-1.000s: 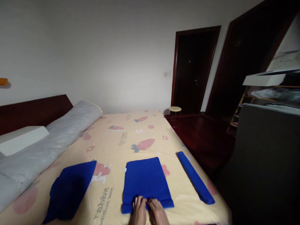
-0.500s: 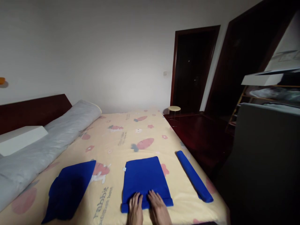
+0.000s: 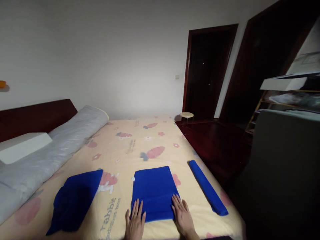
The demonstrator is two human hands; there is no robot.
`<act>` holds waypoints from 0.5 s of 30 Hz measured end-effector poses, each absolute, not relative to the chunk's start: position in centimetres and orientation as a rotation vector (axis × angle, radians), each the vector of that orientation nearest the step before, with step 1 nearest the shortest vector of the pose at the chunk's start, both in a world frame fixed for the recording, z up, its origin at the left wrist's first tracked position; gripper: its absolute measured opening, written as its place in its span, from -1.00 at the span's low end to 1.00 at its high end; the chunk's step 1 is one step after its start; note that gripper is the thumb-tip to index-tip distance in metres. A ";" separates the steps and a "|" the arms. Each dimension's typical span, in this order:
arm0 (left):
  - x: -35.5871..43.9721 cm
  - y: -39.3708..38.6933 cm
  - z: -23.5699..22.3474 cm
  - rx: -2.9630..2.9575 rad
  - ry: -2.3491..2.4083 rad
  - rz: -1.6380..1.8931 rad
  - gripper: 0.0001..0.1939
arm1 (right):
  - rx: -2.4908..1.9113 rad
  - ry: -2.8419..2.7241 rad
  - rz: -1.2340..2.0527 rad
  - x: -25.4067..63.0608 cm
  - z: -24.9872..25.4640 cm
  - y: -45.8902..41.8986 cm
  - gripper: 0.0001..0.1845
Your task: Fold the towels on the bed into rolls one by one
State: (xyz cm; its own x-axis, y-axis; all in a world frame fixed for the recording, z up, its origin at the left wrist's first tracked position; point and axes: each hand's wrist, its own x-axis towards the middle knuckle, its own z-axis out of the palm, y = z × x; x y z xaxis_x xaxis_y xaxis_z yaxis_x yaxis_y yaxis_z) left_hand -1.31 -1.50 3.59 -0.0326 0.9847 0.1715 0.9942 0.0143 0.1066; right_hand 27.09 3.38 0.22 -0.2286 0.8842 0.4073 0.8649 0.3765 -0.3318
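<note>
Lying flat on the sheet [image 3: 120,186], the cloth [image 3: 155,186] is touched near its near left corner by the left hand [image 3: 135,223] and along its near right edge by the right hand [image 3: 182,215]. Both hands are spread, backs up, with nothing gripped. A white tag [image 3: 133,179] is seen ahead of the left hand. The roll [image 3: 207,188] is placed right of the right hand, the other cloth [image 3: 75,200] left of the left hand. If pressed or pulled unevenly, the cloth could be skewed or creased, and the sheet could be dragged along
</note>
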 end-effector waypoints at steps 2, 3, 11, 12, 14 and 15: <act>-0.8 -1.3 3.3 -2.097 -2.191 -0.298 -0.49 | -1.533 -2.075 0.030 26.4 0.4 3.2 -0.52; -0.5 -1.1 3.1 -2.079 -2.177 -0.303 -0.49 | -1.536 -2.074 0.039 25.9 0.7 3.1 -0.52; 1.5 0.2 3.5 -2.471 -2.099 -0.355 -0.32 | -1.141 -2.429 0.476 19.7 4.6 2.1 -0.40; 1.2 0.2 3.6 -2.460 -2.122 -0.357 -0.36 | -1.140 -2.430 0.496 19.6 4.6 2.2 -0.45; 0.3 0.1 3.7 -2.344 -2.186 -0.353 -0.43 | -1.230 -2.377 0.470 20.3 4.1 2.7 -0.51; -0.3 -0.1 3.6 -2.252 -2.224 -0.345 -0.46 | -1.326 -2.315 0.425 21.1 3.7 3.1 -0.51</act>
State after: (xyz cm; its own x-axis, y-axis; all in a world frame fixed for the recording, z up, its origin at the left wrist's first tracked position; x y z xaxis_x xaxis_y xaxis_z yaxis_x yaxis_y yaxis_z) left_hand -0.26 -0.06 3.62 0.0014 0.9923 0.1237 0.9832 -0.0239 0.1812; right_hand 21.07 3.13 3.71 -0.4463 0.8680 0.2178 0.7339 0.4943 -0.4660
